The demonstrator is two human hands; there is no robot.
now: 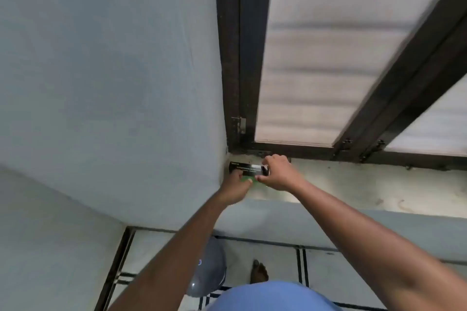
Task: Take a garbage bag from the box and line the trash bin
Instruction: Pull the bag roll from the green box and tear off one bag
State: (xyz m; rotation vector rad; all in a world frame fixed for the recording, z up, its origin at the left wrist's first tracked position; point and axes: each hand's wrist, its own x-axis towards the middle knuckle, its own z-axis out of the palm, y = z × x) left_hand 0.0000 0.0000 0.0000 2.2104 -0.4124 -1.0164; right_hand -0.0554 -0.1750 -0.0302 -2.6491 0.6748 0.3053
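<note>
Head view: one long, narrow box (246, 168), dark with a pale band and blurred lettering, lies on a rough, stained concrete window ledge (353, 182), pushed into the corner where the ledge meets the smooth pale wall (113, 83). Two bare hands are on it. The left hand (236, 185) grips the box's near side from below, fingers curled around it and pressed together, with something green (249, 180) showing just at its fingertips; whether that is a bag or part of the box cannot be told. The right hand (278, 173) closes over the box's right end, fingers bent and bunched on top, thumb stretched toward the left hand. Above the ledge stands one dark metal window frame (240, 58) with frosted, rippled panes, two of them in view. On the tiled floor below sits one round grey trash bin (212, 267) with a smooth domed surface, well apart from the box. One bare foot (259, 272) stands just beside it.
</note>
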